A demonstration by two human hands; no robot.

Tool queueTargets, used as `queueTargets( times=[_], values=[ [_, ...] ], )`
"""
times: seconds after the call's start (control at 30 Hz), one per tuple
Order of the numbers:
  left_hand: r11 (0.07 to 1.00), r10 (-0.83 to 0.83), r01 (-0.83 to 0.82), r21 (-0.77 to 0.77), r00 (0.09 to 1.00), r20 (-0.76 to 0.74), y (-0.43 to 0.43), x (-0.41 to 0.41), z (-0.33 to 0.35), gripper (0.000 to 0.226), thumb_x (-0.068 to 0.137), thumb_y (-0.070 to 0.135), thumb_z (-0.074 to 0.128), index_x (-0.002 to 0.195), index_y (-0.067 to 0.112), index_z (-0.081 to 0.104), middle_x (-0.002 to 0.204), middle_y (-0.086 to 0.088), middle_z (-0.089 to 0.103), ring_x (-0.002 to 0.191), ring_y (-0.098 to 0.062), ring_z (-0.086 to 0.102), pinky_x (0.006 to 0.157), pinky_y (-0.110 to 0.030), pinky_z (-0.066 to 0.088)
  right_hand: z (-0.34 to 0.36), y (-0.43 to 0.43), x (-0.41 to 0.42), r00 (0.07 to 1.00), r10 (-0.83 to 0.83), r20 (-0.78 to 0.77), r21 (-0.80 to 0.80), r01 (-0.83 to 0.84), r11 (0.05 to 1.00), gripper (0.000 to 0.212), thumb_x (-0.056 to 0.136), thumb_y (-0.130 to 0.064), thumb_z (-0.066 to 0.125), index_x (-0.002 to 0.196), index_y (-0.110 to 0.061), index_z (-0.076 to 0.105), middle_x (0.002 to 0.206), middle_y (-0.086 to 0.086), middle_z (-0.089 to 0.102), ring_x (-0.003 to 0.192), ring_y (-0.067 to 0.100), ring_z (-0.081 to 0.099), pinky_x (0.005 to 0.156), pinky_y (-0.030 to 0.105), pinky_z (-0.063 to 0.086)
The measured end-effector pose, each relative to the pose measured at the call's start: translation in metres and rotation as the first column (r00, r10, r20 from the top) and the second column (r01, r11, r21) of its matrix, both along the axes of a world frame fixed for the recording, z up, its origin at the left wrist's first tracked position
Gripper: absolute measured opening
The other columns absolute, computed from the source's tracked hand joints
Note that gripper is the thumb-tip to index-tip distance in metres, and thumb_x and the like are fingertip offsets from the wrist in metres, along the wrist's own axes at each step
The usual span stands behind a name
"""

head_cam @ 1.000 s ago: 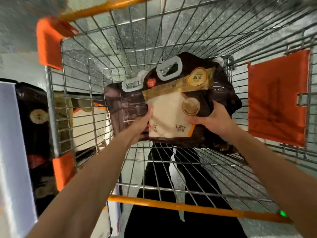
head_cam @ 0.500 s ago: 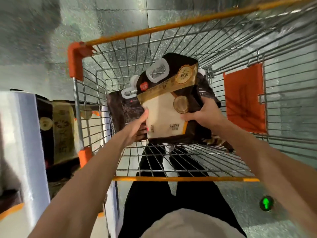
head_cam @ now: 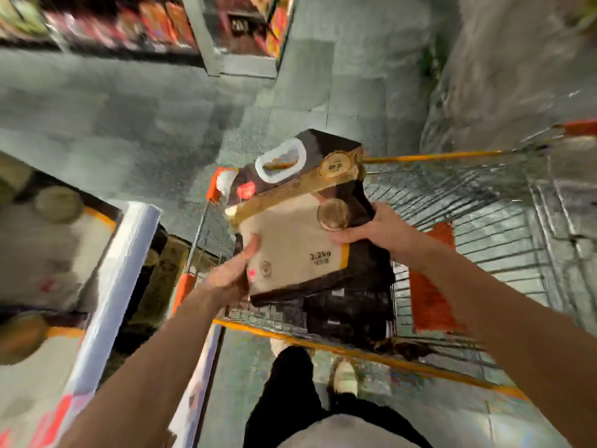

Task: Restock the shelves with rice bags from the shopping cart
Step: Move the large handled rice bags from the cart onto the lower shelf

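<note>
Shop aisle [head_cam: 155,124] | rice bag [head_cam: 290,244] lengthwise — handle [head_cam: 280,160] away | left hand [head_cam: 227,279], right hand [head_cam: 378,229] gripping

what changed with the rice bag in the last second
The 2.2 kg rice bag rose from inside the shopping cart to above its left rim, toward the shelf. Nothing was let go: left hand and right hand still grip its sides.

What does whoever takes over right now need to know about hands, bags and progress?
Left hand grips the rice bag at its lower left edge; right hand grips its right side.
The bag is held above the shopping cart, with a second dark bag beneath it.
Done: this bag is picked up.
The shelf at left holds similar bags, blurred.
Left: place it on the shelf, then any remaining bags.
</note>
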State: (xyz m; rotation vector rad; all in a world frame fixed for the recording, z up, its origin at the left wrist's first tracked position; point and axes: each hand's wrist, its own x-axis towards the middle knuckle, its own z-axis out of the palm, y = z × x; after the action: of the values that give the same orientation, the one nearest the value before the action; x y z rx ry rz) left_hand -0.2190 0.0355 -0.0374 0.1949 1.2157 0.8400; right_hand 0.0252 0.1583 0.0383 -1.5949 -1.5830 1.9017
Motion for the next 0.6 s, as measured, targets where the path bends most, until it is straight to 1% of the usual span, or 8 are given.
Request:
queueTargets(
  times=[0.07, 0.13, 0.2, 0.27, 0.33, 0.4, 0.53, 0.6],
  values=[
    [0.995, 0.036, -0.031, 0.094, 0.998, -0.052, -0.016, 0.009, 0.027, 0.106, 0.053, 0.065, 0.086, 0.135, 0.006, 0.053, 0.125, -0.004, 0.065, 0.084, -0.009, 0.074, 0.067, -0.024, 0.06, 0.021, -0.008, 0.004, 0.997, 0.058, -0.048, 0.039, -0.056, 0.998, 0.037, 0.062, -0.001, 0.085, 0.093, -0.014, 0.071, 0.085, 0.001, 0.076, 0.082, 0.021, 0.072, 0.08, 0.037, 0.057],
    [0.981, 0.089, -0.087, 0.173, 0.996, -0.005, -0.034, 0.022, 0.052, 0.11, 0.044, 0.058, 0.093, 0.135, 0.01, 0.054, 0.119, -0.007, 0.07, 0.093, -0.018, 0.074, 0.068, -0.031, 0.06, 0.042, -0.016, 0.011, 0.987, 0.145, -0.073, 0.099, -0.137, 0.986, 0.038, 0.065, -0.002, 0.085, 0.098, -0.014, 0.07, 0.087, 0.002, 0.075, 0.08, 0.017, 0.072, 0.078, 0.031, 0.059],
    [0.958, 0.175, -0.178, 0.225, 0.984, 0.035, -0.051, 0.031, 0.072, 0.107, 0.037, 0.049, 0.098, 0.13, 0.013, 0.059, 0.12, -0.012, 0.071, 0.101, -0.026, 0.072, 0.071, -0.038, 0.06, 0.06, -0.024, 0.012, 0.974, 0.19, -0.124, 0.139, -0.173, 0.975, 0.034, 0.073, -0.002, 0.081, 0.099, -0.016, 0.063, 0.082, -0.006, 0.069, 0.062, -0.002, 0.065, 0.059, 0.011, 0.053],
    [0.931, 0.266, -0.252, 0.263, 0.964, -0.018, -0.075, 0.032, 0.09, 0.095, 0.049, 0.045, 0.095, 0.131, 0.013, 0.059, 0.123, -0.013, 0.069, 0.106, -0.027, 0.07, 0.076, -0.04, 0.06, 0.077, -0.034, 0.003, 0.966, 0.214, -0.147, 0.196, -0.184, 0.963, 0.042, 0.075, -0.011, 0.082, 0.107, -0.023, 0.058, 0.09, -0.014, 0.064, 0.066, -0.007, 0.059, 0.052, 0.003, 0.042],
    [0.894, 0.386, -0.341, 0.29, 0.915, -0.113, -0.097, 0.03, 0.107, 0.068, 0.07, 0.039, 0.081, 0.129, 0.012, 0.06, 0.121, -0.012, 0.07, 0.106, -0.027, 0.07, 0.081, -0.04, 0.06, 0.084, -0.043, -0.013, 0.945, 0.284, -0.165, 0.227, -0.244, 0.943, 0.057, 0.063, -0.028, 0.089, 0.113, -0.017, 0.065, 0.108, -0.003, 0.071, 0.085, 0.004, 0.067, 0.071, 0.013, 0.052],
    [0.862, 0.472, -0.397, 0.316, 0.855, -0.213, -0.124, 0.024, 0.127, 0.058, 0.076, 0.036, 0.075, 0.127, 0.01, 0.062, 0.119, -0.012, 0.071, 0.105, -0.026, 0.07, 0.087, -0.04, 0.059, 0.093, -0.06, -0.033, 0.939, 0.312, -0.148, 0.237, -0.272, 0.933, 0.075, 0.045, -0.049, 0.092, 0.108, -0.015, 0.069, 0.103, 0.004, 0.074, 0.09, 0.016, 0.071, 0.085, 0.031, 0.056],
    [0.775, 0.632, -0.523, 0.355, 0.658, -0.409, -0.191, 0.007, 0.169, 0.082, 0.051, 0.041, 0.096, 0.118, 0.003, 0.067, 0.108, -0.013, 0.075, 0.099, -0.03, 0.072, 0.093, -0.045, 0.056, 0.115, -0.1, -0.085, 0.918, 0.37, -0.143, 0.279, -0.322, 0.905, 0.048, 0.058, -0.051, 0.088, 0.075, -0.015, 0.063, 0.061, -0.006, 0.063, 0.06, 0.013, 0.056, 0.056, 0.026, 0.043],
    [0.698, 0.715, -0.587, 0.41, 0.534, -0.451, -0.225, -0.003, 0.193, 0.076, 0.05, 0.036, 0.095, 0.113, 0.001, 0.068, 0.1, -0.014, 0.076, 0.092, -0.03, 0.074, 0.081, -0.041, 0.059, 0.127, -0.124, -0.11, 0.895, 0.421, -0.151, 0.308, -0.362, 0.88, 0.053, 0.057, -0.052, 0.088, 0.081, -0.012, 0.063, 0.067, -0.002, 0.064, 0.061, 0.014, 0.057, 0.056, 0.028, 0.045]
  ],
)
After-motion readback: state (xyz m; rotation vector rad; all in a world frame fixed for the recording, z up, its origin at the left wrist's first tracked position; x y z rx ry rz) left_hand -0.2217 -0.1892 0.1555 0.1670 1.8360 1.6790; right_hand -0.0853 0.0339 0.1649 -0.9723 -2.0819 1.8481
